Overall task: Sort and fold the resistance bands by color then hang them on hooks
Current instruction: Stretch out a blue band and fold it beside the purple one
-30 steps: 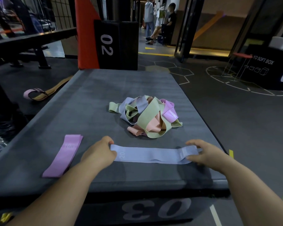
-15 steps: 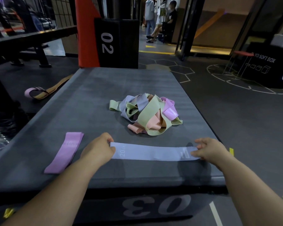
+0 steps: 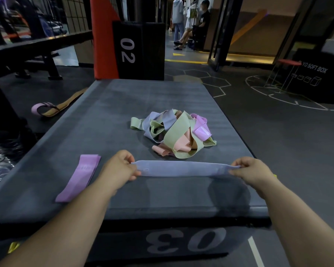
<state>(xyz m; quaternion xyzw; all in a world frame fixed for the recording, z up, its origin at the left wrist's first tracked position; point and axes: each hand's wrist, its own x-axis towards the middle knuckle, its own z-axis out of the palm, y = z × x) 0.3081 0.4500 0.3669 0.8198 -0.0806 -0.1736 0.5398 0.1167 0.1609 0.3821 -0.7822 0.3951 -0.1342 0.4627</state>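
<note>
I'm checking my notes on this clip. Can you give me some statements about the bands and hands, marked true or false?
1. The left hand and right hand pinch the lavender band by its ends. True.
2. A purple band lies flat on the box. True.
3. The pile holds green and pink bands. True.
4. The purple band lies right of the pile. False: it lies left.
5. The box's front reads 02. False: it reads 03.

Body in view: two arms only. Left forearm is uncovered along its full visible length; right forearm likewise. Left hand and right hand are bare, with rounded knuckles. Upper arms and clothing fall outside the picture.
</note>
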